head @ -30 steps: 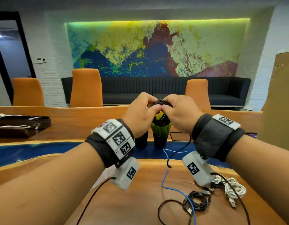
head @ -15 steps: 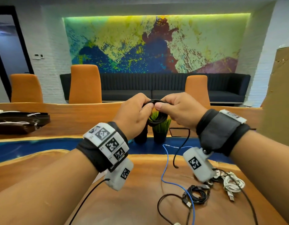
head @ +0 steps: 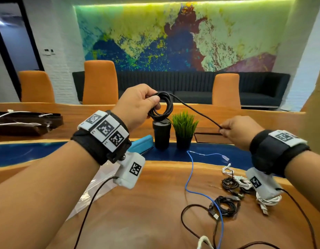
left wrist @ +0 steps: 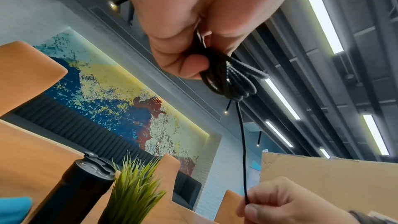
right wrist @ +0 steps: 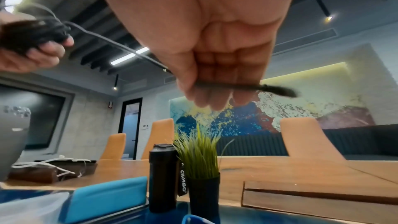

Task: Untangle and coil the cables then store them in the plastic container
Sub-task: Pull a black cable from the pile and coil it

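Since a second ago the hands have parted: left hand [head: 137, 105] grips the black cable [head: 161, 107] coil, right hand [head: 236, 131] pinches its tail; other cables [head: 225, 205] wait on the bench [head: 146, 203], none visibly stored.

Head camera looks forward and slightly down across the table [head: 155, 203] from above both forearms, toward the far mural [head: 182, 36]. Each wrist camera sits under its palm, close to the fingers, tilted up to the ceiling. All three share the plant [head: 184, 123] [left wrist: 137, 188] [right wrist: 200, 156], black bottle [head: 161, 133] [left wrist: 79, 186] [right wrist: 163, 176] and mural.
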`<state>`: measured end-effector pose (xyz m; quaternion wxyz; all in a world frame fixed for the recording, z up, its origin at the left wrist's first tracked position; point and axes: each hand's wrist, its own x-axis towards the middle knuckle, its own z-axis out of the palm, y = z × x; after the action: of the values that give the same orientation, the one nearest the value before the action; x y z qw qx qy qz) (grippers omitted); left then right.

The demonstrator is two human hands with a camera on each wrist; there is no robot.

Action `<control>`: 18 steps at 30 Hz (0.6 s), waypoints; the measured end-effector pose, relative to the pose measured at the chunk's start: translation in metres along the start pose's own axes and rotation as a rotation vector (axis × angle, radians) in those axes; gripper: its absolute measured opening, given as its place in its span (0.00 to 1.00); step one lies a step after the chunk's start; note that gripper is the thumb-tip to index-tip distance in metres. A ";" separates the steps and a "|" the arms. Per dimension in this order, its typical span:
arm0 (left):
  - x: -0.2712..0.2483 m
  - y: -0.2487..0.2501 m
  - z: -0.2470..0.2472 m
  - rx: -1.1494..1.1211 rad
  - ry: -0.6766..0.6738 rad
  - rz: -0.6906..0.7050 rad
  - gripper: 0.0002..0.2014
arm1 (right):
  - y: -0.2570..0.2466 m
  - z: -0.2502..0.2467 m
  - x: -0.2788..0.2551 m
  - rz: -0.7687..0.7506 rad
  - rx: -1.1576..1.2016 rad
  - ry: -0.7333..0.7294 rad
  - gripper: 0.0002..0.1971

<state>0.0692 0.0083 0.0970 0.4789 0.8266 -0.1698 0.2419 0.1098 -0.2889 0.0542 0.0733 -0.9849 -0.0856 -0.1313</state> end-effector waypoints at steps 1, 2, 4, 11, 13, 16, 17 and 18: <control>-0.001 0.001 0.001 -0.005 -0.014 -0.002 0.07 | -0.001 0.001 -0.001 0.031 -0.053 -0.024 0.10; -0.003 0.003 0.003 -0.007 -0.029 -0.003 0.07 | -0.003 0.002 -0.002 0.049 -0.087 -0.046 0.10; -0.004 0.005 0.006 -0.014 -0.047 -0.001 0.08 | -0.008 0.000 -0.002 0.053 -0.107 -0.068 0.09; -0.010 0.016 0.013 -0.066 -0.086 0.056 0.07 | -0.057 -0.026 -0.012 0.060 1.325 -0.036 0.06; -0.013 0.020 0.015 -0.113 -0.099 0.082 0.08 | -0.067 -0.036 -0.011 0.026 1.560 0.005 0.07; -0.016 0.025 0.015 -0.181 -0.112 0.102 0.08 | -0.072 -0.043 -0.008 0.036 1.760 0.052 0.09; -0.016 0.026 0.015 -0.200 -0.114 0.103 0.08 | -0.074 -0.043 -0.008 0.045 1.792 0.070 0.09; -0.017 0.027 0.014 -0.214 -0.115 0.107 0.08 | -0.075 -0.042 -0.007 0.059 1.824 0.086 0.09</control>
<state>0.0446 -0.0161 0.1012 0.5402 0.7730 -0.2658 0.2000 0.0785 -0.2242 0.1018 0.8296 -0.5413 -0.1284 -0.0474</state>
